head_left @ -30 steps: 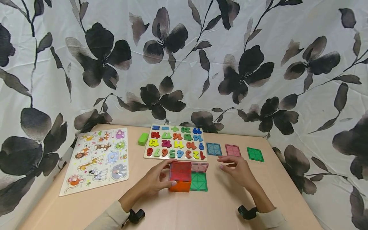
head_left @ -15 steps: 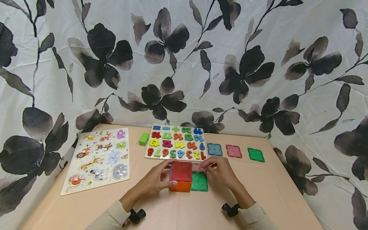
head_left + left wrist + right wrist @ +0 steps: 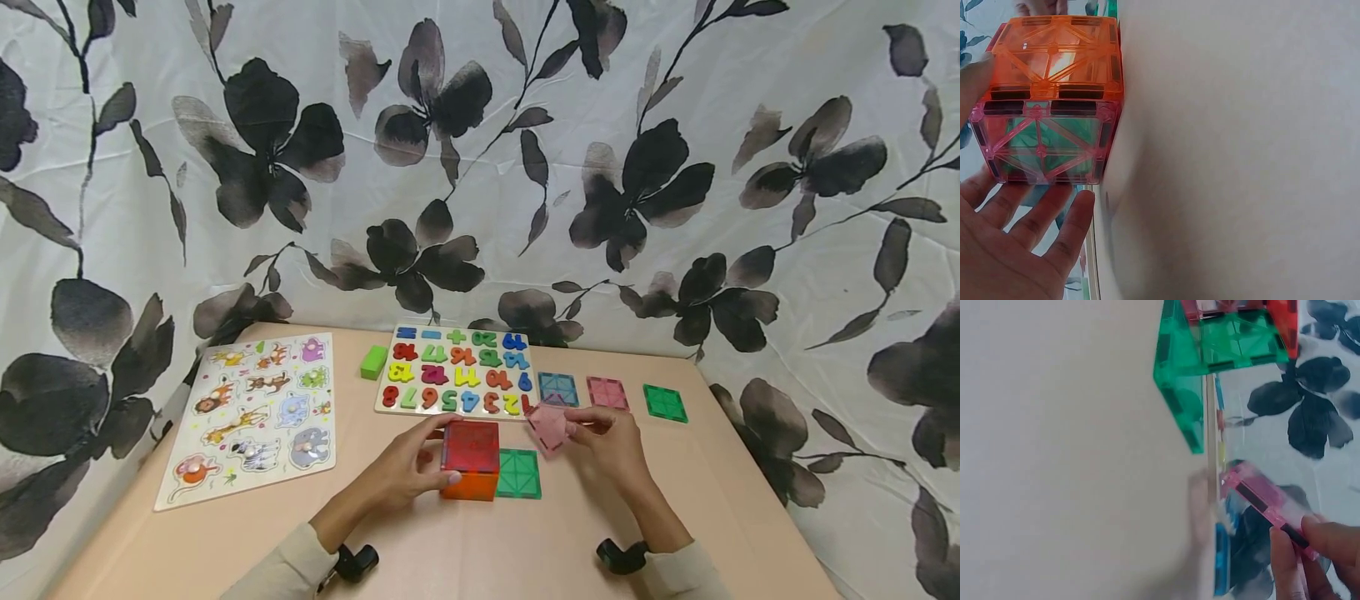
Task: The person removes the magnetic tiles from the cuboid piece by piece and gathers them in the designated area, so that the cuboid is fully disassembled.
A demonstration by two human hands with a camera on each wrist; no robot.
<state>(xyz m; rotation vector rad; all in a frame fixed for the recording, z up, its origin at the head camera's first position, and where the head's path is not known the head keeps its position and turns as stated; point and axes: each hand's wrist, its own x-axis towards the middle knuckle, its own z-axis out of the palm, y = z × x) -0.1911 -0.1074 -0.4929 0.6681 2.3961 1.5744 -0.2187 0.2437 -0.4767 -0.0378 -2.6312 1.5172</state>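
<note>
My left hand (image 3: 397, 467) holds a cube of see-through magnetic tiles (image 3: 470, 458) at its left side, thumb in front and index finger at the back top edge. Its top looks red and its front orange; a pink side (image 3: 1041, 150) faces the fingers in the left wrist view. A green magnetic tile (image 3: 519, 475) lies flat against the cube's right side. Between thumb and fingers, my right hand (image 3: 618, 450) pinches a pink magnetic tile (image 3: 547, 427), tilted and raised off the table behind the green one. The right wrist view shows this pink tile (image 3: 1269, 506) edge-on.
Behind the cube lies a number puzzle board (image 3: 457, 367), with a green block (image 3: 373, 362) at its left. Blue (image 3: 558, 389), pink (image 3: 607, 392) and green (image 3: 665, 403) tiles lie in a row at right. An animal puzzle board (image 3: 255, 417) occupies the left.
My right hand has reached in, pinched the pink tile that stood upright behind the flat green tile, and drawn it off to the right, tilting it. The left hand and cube stay put.
</note>
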